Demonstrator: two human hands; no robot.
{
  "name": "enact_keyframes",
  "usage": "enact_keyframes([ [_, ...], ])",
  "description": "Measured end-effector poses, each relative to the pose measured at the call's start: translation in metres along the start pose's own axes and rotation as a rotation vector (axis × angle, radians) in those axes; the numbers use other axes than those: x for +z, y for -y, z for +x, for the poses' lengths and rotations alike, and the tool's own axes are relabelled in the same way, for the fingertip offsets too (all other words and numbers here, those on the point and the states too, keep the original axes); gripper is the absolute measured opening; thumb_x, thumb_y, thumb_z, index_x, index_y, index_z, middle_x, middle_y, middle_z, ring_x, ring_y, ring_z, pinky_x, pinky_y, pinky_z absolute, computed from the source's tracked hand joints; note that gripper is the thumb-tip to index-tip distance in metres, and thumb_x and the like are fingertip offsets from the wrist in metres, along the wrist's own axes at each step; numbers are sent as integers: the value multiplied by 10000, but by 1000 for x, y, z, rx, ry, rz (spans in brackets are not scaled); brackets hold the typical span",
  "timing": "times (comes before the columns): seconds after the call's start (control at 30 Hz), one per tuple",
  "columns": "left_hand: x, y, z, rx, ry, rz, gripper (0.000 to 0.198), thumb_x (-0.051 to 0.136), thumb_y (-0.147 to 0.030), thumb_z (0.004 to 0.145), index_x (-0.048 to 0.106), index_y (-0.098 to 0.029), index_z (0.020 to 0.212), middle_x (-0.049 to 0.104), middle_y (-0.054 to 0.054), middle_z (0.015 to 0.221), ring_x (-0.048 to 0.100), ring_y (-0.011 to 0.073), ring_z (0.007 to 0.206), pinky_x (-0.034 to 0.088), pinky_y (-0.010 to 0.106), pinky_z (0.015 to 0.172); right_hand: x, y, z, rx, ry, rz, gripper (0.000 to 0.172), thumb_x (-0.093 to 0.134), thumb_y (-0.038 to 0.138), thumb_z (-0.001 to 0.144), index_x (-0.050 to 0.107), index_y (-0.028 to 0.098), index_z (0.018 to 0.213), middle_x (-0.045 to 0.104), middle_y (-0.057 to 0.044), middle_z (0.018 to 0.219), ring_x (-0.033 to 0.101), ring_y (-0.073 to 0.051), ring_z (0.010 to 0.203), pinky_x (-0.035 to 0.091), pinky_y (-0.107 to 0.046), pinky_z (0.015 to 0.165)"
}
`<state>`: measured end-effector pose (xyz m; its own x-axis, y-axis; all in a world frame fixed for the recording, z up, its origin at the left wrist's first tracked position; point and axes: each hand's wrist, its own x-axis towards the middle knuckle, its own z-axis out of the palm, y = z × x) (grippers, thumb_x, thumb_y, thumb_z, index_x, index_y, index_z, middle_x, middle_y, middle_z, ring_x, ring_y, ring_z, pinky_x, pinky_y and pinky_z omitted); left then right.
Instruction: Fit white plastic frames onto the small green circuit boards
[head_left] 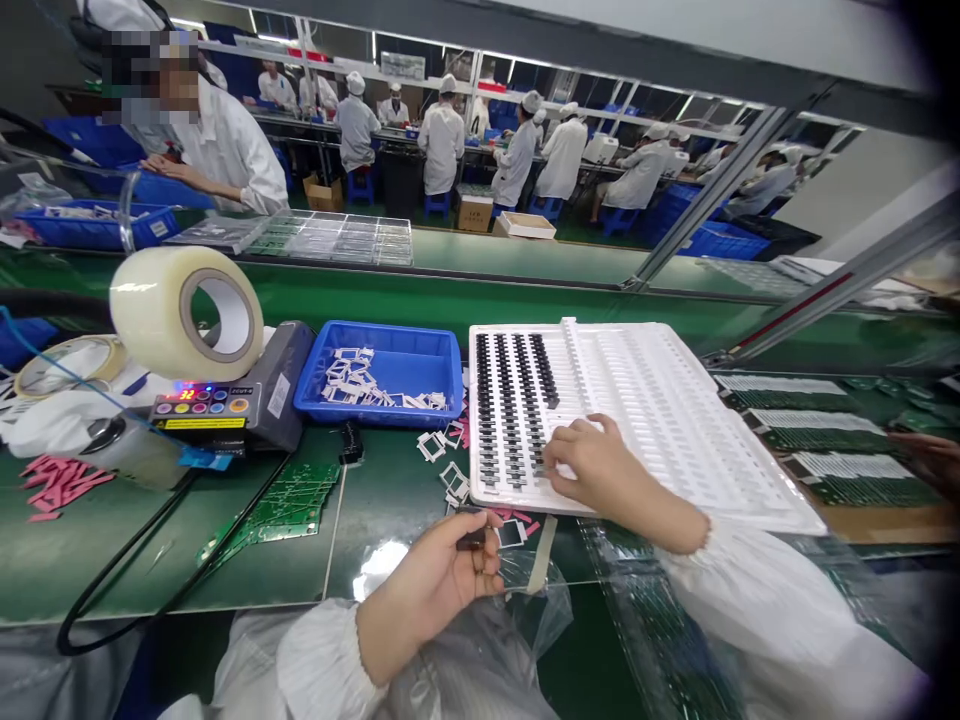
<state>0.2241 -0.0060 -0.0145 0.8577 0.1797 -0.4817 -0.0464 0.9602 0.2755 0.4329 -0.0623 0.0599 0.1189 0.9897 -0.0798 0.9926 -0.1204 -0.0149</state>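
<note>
My left hand (442,565) pinches a small black component (472,538) between thumb and fingers, just in front of the white foam tray. My right hand (589,460) reaches over the white slotted tray (675,400). Its fingers are bent together at the near end of the third column of small black parts (536,420); what the fingertips hold is hidden. Two fuller columns of black parts (486,410) line the tray's left side, and its slots to the right show white. White rectangular frames (514,533) and pink strips lie between the tray and my left hand.
A blue bin (379,410) holds white frames. Left of it stand a tape dispenser (281,400) and a large tape roll (142,310). A green circuit board (292,505) and black cable lie nearby. Boards (847,480) sit at right, beside another person's hand (930,455).
</note>
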Motion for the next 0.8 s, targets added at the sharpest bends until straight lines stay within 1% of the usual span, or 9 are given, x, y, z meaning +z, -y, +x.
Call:
enact_keyframes([
  [0.07,2,-2,2,11,1,9,271,607,-369,793,579,-102,828,556,20,668,539,111,588,415,273,621,-16,6,-2,-75,16,221,77,560,218,782,589,197,714,617,-20,745,549,-195,769,336,-407,850],
  [0.13,6,-2,2,9,30,9,376,568,-466,806,585,-96,869,605,66,759,603,158,693,440,302,680,-24,21,-4,-178,116,499,62,571,212,778,571,198,717,605,-3,754,546,-163,757,385,-313,769],
  [0.2,10,0,1,-28,89,13,470,526,-543,807,588,-95,933,629,92,833,625,186,772,454,324,716,-20,41,-6,-219,210,627,69,588,161,750,564,193,694,590,7,749,538,-150,764,397,-270,725],
  [0.23,11,2,0,-43,107,21,487,517,-563,803,586,-100,938,631,86,822,624,181,763,457,320,707,-15,52,-7,-206,219,629,82,592,133,733,560,189,683,582,10,739,532,-148,764,397,-268,727],
  [0.33,12,10,-3,-66,40,45,405,578,-537,776,554,-134,816,569,5,641,546,103,573,407,241,571,4,67,-8,-144,162,591,81,571,109,745,568,186,723,579,8,755,533,-146,759,403,-286,755],
  [0.43,7,14,-4,-88,-37,1,335,637,-459,766,531,-142,780,474,-53,554,416,43,462,297,186,480,15,51,-9,-85,88,593,98,513,128,811,584,194,825,610,-7,814,561,-142,764,420,-272,721],
  [0.53,4,13,-3,-85,-41,-27,321,652,-402,772,572,-101,850,462,-49,565,398,32,472,289,179,490,18,17,-7,77,-37,305,83,522,180,835,601,200,847,632,-23,843,580,-172,815,401,-310,751],
  [0.63,3,12,-1,-80,-75,-16,287,662,-361,771,574,-92,815,485,-31,577,420,40,487,297,184,498,23,-6,-4,152,-48,65,59,570,219,814,627,209,825,631,-26,807,586,-201,803,366,-346,755],
  [0.8,2,11,0,-60,-90,-10,278,662,-385,763,528,-141,770,481,-46,557,406,45,459,290,203,492,33,-5,-1,133,-66,-55,84,558,182,804,637,197,778,621,-40,805,572,-222,809,316,-394,807],
])
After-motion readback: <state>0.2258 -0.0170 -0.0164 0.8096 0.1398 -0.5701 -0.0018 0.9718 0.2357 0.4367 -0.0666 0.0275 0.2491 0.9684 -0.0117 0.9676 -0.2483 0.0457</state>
